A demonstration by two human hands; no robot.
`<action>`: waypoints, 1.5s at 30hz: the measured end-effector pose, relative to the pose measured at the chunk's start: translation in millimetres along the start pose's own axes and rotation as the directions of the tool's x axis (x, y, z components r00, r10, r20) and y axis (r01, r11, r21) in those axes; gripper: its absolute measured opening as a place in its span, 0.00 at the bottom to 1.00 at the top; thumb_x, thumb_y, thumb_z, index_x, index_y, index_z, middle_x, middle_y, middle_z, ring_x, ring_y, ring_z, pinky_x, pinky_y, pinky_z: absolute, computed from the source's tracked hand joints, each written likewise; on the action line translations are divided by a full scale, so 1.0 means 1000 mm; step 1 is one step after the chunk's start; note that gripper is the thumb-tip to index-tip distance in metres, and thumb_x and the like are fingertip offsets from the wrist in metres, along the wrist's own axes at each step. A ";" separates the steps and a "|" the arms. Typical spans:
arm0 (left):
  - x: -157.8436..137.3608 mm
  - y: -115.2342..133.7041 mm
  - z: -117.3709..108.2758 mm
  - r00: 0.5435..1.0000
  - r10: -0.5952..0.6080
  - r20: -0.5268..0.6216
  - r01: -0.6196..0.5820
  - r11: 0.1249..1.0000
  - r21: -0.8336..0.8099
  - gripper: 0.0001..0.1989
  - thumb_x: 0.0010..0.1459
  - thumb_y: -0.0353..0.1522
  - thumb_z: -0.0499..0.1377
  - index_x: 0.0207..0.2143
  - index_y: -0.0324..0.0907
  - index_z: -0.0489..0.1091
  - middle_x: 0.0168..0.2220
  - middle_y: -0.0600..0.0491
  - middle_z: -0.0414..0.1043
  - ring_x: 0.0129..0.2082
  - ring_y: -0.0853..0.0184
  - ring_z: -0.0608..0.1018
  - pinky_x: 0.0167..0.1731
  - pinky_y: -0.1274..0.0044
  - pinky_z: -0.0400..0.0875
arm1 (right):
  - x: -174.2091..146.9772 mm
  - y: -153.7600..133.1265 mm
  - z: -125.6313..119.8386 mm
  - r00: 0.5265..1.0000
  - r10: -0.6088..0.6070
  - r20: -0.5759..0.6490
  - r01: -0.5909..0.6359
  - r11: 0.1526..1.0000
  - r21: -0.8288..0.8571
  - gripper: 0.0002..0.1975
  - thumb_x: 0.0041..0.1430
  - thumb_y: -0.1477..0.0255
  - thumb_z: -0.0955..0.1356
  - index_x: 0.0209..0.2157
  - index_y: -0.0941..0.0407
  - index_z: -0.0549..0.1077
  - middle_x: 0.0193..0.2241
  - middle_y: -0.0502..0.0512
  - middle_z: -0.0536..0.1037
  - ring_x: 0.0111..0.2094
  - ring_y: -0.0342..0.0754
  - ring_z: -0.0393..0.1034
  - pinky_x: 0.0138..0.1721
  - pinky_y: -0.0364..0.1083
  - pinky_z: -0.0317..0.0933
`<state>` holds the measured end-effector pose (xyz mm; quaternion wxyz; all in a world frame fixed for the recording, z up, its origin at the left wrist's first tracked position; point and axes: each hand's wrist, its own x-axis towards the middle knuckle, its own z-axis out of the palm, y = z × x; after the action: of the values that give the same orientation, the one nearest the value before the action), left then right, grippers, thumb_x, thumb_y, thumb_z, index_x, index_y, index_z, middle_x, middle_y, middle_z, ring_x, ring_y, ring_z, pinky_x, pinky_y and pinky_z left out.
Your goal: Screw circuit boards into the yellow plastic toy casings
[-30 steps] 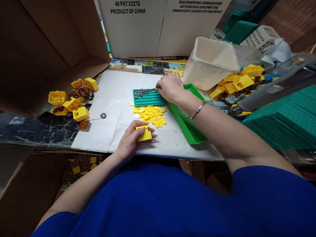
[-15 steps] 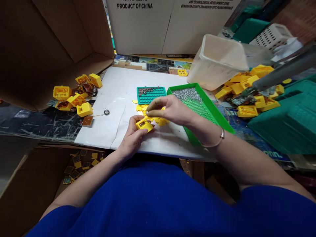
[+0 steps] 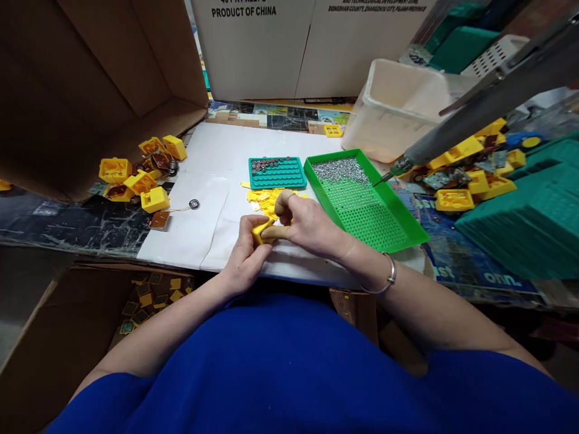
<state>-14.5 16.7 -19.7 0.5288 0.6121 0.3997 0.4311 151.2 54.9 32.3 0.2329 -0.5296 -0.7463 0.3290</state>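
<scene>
My left hand (image 3: pixel 244 256) is closed around a small yellow plastic case (image 3: pixel 259 231), holding it just above the white work surface. My right hand (image 3: pixel 314 228) meets the case from the other side, one covered fingertip pressed against it and another finger curled above. The inside of the case is turned from view. Behind the hands lies a heap of small flat yellow parts (image 3: pixel 265 198). Beyond it sits a teal ribbed tray (image 3: pixel 283 179) with dark round pieces in its upper left. A green perforated tray (image 3: pixel 322 200) holds many small silver screws (image 3: pixel 344 171).
A power screwdriver (image 3: pixel 452 129) hangs at right, its tip over the green tray. Yellow cases with wired boards (image 3: pixel 154 199) lie left, more (image 3: pixel 455 200) at right. Around stand a clear plastic bin (image 3: pixel 384 120), teal stacked trays (image 3: pixel 529 217) and cardboard boxes (image 3: pixel 149 78).
My right hand has moved from above the case down against it. The case has turned, so its opening no longer shows. The screwdriver has swung left and down to the green tray.
</scene>
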 end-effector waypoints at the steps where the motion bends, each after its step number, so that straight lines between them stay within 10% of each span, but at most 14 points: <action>1: 0.001 0.002 0.000 0.999 -0.005 0.044 0.005 1.000 0.005 0.18 0.54 0.31 0.57 0.48 0.44 0.59 0.43 0.52 0.64 0.41 0.65 0.68 0.45 0.71 0.63 | 0.001 0.001 -0.002 0.999 0.036 0.041 -0.036 0.999 -0.013 0.19 0.45 0.69 0.78 0.29 0.56 0.64 0.24 0.44 0.68 0.25 0.40 0.60 0.29 0.43 0.53; 6: 0.007 0.008 -0.002 0.976 -0.112 0.186 0.133 0.985 -0.107 0.13 0.53 0.32 0.60 0.43 0.43 0.66 0.39 0.54 0.68 0.39 0.66 0.71 0.42 0.73 0.67 | 0.010 0.010 -0.018 0.945 0.046 0.325 -0.072 0.995 0.068 0.19 0.45 0.62 0.77 0.30 0.56 0.66 0.24 0.45 0.69 0.25 0.41 0.61 0.27 0.43 0.53; 10: 0.005 0.015 -0.011 0.964 -0.229 0.133 0.262 0.897 -0.356 0.12 0.58 0.38 0.61 0.43 0.42 0.68 0.42 0.52 0.74 0.40 0.64 0.77 0.42 0.70 0.74 | 0.009 0.022 -0.038 0.984 -0.065 0.164 0.022 0.968 0.250 0.15 0.55 0.60 0.71 0.38 0.57 0.73 0.32 0.52 0.76 0.32 0.44 0.68 0.34 0.45 0.61; 13: -0.004 0.021 -0.028 0.948 -0.305 0.088 0.312 0.847 -0.430 0.13 0.58 0.37 0.62 0.42 0.41 0.69 0.40 0.49 0.78 0.38 0.62 0.81 0.36 0.71 0.77 | 0.002 0.033 -0.045 0.993 -0.121 -0.014 0.121 0.992 -0.036 0.06 0.59 0.69 0.69 0.36 0.57 0.77 0.34 0.55 0.78 0.35 0.46 0.70 0.39 0.47 0.61; 18: -0.016 0.028 -0.046 0.936 -0.348 0.058 0.336 0.830 -0.445 0.10 0.58 0.34 0.63 0.41 0.40 0.70 0.36 0.48 0.80 0.37 0.60 0.83 0.30 0.74 0.78 | -0.004 0.038 -0.038 0.964 -0.154 0.218 0.250 0.809 -0.533 0.13 0.62 0.77 0.64 0.41 0.55 0.80 0.40 0.59 0.78 0.38 0.50 0.69 0.34 0.46 0.56; 25: -0.008 0.028 -0.031 0.941 -0.321 0.106 0.327 0.786 -0.525 0.09 0.56 0.32 0.64 0.39 0.40 0.71 0.41 0.49 0.79 0.40 0.61 0.82 0.36 0.71 0.79 | 0.008 0.037 -0.030 0.898 -0.232 0.374 0.423 0.687 -0.591 0.13 0.60 0.80 0.63 0.32 0.57 0.79 0.34 0.61 0.76 0.35 0.51 0.66 0.33 0.48 0.55; 32: -0.001 0.025 -0.018 0.948 -0.300 0.106 0.311 0.806 -0.503 0.11 0.56 0.34 0.64 0.40 0.40 0.69 0.36 0.50 0.79 0.36 0.61 0.83 0.32 0.73 0.77 | -0.015 0.030 -0.026 0.962 -0.270 -0.043 0.271 0.962 0.025 0.09 0.58 0.75 0.68 0.42 0.55 0.75 0.35 0.53 0.79 0.34 0.45 0.72 0.37 0.46 0.66; 36: 0.004 0.025 -0.009 0.944 -0.296 0.143 0.326 0.792 -0.516 0.11 0.55 0.33 0.64 0.40 0.40 0.68 0.32 0.52 0.78 0.33 0.63 0.83 0.29 0.76 0.76 | -0.034 0.019 -0.012 0.993 -0.091 -0.082 0.121 0.837 0.534 0.13 0.54 0.64 0.75 0.36 0.56 0.73 0.33 0.51 0.79 0.35 0.45 0.75 0.41 0.47 0.71; 45: 0.008 0.027 0.002 0.935 -0.290 0.203 0.353 0.753 -0.555 0.13 0.55 0.33 0.64 0.42 0.39 0.67 0.34 0.50 0.78 0.35 0.61 0.83 0.29 0.75 0.77 | -0.044 0.028 0.010 0.944 -0.073 -0.323 0.224 0.858 0.461 0.10 0.55 0.66 0.74 0.38 0.55 0.77 0.34 0.51 0.81 0.34 0.44 0.76 0.38 0.45 0.72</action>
<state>-8.9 20.8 7.5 0.7768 0.3638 0.3193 0.4028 177.0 17.0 5.3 0.4931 -0.4360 -0.6337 0.4063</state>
